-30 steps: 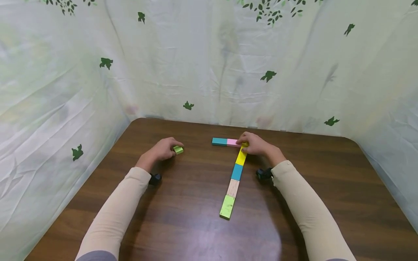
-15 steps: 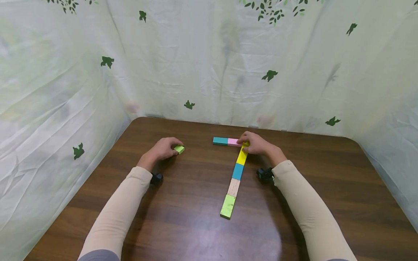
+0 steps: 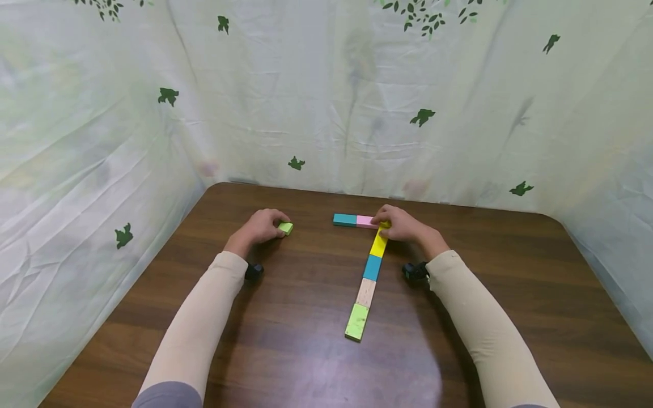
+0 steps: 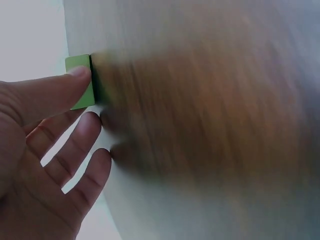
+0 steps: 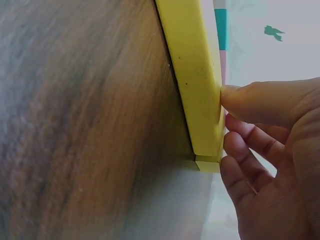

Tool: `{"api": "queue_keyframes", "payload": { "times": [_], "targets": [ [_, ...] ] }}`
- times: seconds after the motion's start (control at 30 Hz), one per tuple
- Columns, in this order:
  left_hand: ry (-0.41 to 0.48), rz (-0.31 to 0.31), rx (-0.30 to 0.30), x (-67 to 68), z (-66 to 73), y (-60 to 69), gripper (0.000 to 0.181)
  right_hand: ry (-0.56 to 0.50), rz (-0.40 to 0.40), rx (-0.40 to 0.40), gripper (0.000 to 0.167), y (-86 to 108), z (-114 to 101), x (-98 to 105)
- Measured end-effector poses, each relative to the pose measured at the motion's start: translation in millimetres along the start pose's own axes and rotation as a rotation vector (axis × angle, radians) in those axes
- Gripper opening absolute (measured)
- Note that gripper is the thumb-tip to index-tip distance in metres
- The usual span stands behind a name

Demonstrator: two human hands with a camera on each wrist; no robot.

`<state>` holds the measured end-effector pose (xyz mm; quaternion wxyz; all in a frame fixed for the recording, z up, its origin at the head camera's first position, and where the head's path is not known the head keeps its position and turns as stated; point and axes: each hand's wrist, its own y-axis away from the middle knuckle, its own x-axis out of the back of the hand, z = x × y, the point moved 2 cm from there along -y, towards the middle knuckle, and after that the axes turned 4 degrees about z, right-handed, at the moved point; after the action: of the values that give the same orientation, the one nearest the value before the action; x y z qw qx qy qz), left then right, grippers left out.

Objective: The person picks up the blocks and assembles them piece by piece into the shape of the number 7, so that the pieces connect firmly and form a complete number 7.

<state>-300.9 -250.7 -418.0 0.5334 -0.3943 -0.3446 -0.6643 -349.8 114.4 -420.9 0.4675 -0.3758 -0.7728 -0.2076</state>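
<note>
In the head view my left hand (image 3: 260,225) pinches a small lime-green wooden block (image 3: 286,228) low over the left part of the table. The left wrist view shows the thumb on this green block (image 4: 80,95), with the lower fingers near the tabletop. My right hand (image 3: 400,224) is at the far corner of an L-shaped row of flat blocks, its thumb and fingers on a yellow block (image 5: 192,75) there. A paler yellow block end (image 5: 207,164) shows below. The right fingers partly cover the corner and the end of the pink block (image 3: 366,221).
A teal block (image 3: 344,220) ends the row's short arm. Toward the front, the long arm has a yellow, a blue (image 3: 372,267), a bare-wood (image 3: 365,292) and a lime-green block (image 3: 356,323). The brown table (image 3: 285,317) has a pale curtain (image 3: 326,113) behind it.
My left hand has moved a little to the right and farther back, carrying the lime-green block. The right hand and the row of blocks stay in place.
</note>
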Motion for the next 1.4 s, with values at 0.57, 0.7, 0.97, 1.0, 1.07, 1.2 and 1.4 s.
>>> {"api": "queue_keyframes", "payload": {
  "times": [0.57, 0.7, 0.97, 1.0, 1.07, 1.2, 1.4],
  "targets": [
    [0.2, 0.086, 0.063, -28.5, 32.4, -30.4, 0.042, 0.005, 0.01, 0.036, 0.037, -0.9, 2, -2],
    [0.2, 0.111, 0.061, -33.8, 39.9, -34.3, 0.041, 0.007, 0.013, 0.04, 0.037, -0.6, 3, -3],
    [0.195, 0.121, 0.063, -42.3, 52.9, -42.7, 0.041, 0.002, 0.006, 0.033, 0.038, -0.1, 1, -1],
    [0.198, 0.123, 0.063, -42.9, 53.9, -43.7, 0.041, -0.001, 0.006, 0.03, 0.038, -0.2, 1, -1],
    [0.204, 0.127, 0.062, -44.5, 55.4, -45.9, 0.041, 0.007, 0.01, 0.035, 0.038, -0.3, 0, -1],
    [0.206, 0.128, 0.065, -47.9, 58.0, -49.7, 0.04, 0.017, 0.009, 0.031, 0.037, -0.7, 1, -1],
    [0.216, 0.133, 0.067, -49.8, 63.3, -49.3, 0.04, 0.014, 0.008, 0.018, 0.038, -0.2, 0, -2]
  ]
}}
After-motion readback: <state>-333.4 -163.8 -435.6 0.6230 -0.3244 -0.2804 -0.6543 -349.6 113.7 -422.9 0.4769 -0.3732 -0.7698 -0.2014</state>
